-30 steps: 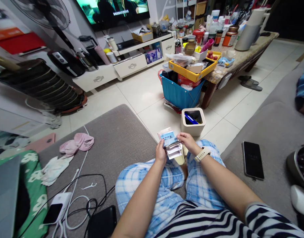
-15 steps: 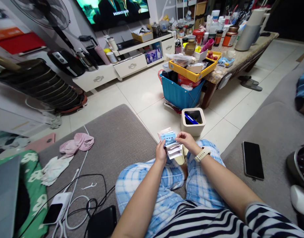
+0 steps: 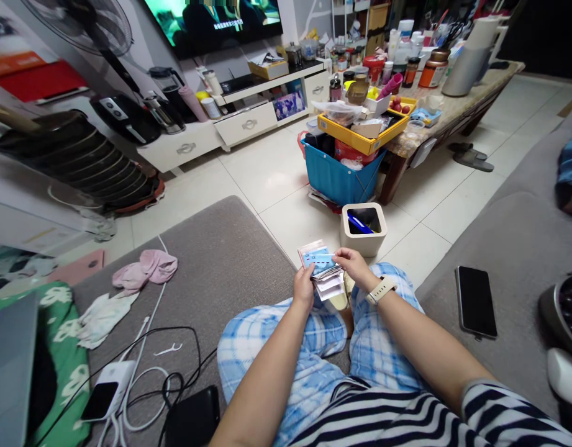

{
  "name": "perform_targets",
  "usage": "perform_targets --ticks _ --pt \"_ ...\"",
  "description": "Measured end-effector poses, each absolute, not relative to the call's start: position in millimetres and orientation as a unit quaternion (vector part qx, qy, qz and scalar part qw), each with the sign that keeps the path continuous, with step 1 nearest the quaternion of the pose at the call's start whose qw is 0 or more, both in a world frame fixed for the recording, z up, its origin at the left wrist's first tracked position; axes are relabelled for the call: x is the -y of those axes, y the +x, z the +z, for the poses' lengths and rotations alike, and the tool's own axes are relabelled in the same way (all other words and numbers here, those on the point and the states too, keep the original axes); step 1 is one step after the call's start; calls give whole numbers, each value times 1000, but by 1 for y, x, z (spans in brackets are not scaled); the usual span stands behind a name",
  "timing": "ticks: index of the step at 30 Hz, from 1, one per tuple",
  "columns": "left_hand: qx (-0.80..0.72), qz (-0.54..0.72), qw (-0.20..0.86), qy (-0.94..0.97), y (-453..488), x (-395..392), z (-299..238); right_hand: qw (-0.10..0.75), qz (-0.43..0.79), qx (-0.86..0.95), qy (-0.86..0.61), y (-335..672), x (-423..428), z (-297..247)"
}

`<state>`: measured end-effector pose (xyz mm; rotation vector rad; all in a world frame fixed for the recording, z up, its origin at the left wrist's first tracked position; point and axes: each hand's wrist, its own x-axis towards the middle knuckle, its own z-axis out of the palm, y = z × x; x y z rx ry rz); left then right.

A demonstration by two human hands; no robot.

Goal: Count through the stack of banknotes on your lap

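Observation:
My left hand (image 3: pixel 304 287) is closed around a small stack of papers and cards (image 3: pixel 327 284), its thumb lying on the near left side. On top lies a light blue card (image 3: pixel 317 259) with small printed marks. My right hand (image 3: pixel 354 266) pinches the right edge of this blue card between thumb and fingers. Loose white sheets fan out below the stack, and a pale pinkish sheet or cover shows behind it. The fine print is too small to read. Both hands are above my lap, over the blue plaid trousers (image 3: pixel 267 347).
A beige open bin (image 3: pixel 364 242) with something blue inside stands on the floor just beyond my hands. Behind it is a loaded blue basket (image 3: pixel 341 177) beside a crowded table. A phone (image 3: pixel 476 301) lies on the sofa at right; cables and a black box (image 3: pixel 192 416) at left.
The blue card on top has shifted slightly to the right with my right hand, and more of its printed face shows. My left hand keeps its hold in nearly the same place.

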<state>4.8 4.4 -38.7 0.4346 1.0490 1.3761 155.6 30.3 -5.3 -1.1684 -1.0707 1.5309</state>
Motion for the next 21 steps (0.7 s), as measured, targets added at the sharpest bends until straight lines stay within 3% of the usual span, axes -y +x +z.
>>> perform_targets --ticks 21 --pt "-459 625 607 175 2 -9 -48 456 639 433 -444 156 -27 3"
